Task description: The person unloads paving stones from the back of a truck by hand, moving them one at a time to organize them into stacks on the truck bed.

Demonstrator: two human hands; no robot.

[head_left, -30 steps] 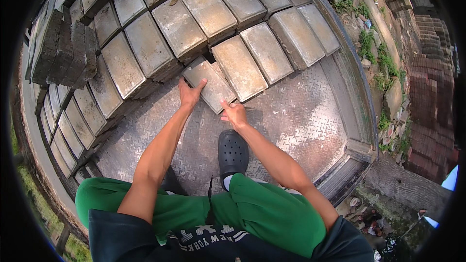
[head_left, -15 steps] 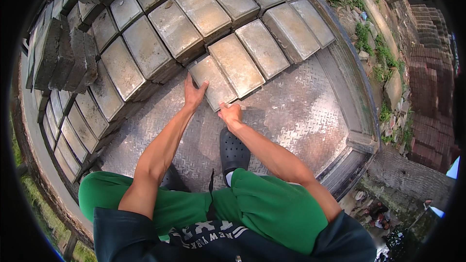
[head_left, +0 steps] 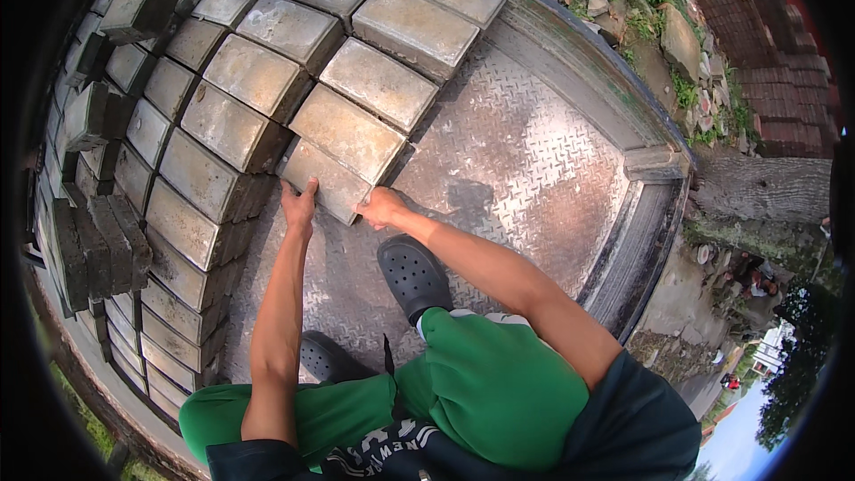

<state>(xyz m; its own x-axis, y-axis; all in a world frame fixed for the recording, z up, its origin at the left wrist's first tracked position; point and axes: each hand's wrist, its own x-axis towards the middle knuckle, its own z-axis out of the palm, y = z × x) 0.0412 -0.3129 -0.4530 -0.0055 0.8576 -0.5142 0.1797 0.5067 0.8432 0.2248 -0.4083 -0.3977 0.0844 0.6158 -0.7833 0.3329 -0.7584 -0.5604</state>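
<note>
A grey concrete paving block (head_left: 325, 180) lies flat at the near end of a row on the metal floor. My left hand (head_left: 298, 203) grips its left edge, thumb on top and fingers down the side. At the block's near right corner my right hand (head_left: 381, 207) is closed on the edge, its fingertips partly hidden. Right against it on the far side sits a tan-stained block (head_left: 347, 132), with another grey block (head_left: 380, 83) beyond that.
Stacked blocks (head_left: 191, 218) rise on the left, some standing on edge (head_left: 98, 245). The patterned metal floor (head_left: 525, 187) ends at a raised rim (head_left: 614, 289). My dark clogs (head_left: 414, 276) are close below the hands. Stones and plants lie outside the rim.
The view has turned, so the blocks and floor appear rotated and shifted left. Both hands are still on the same block, which stays beside its neighbour.
</note>
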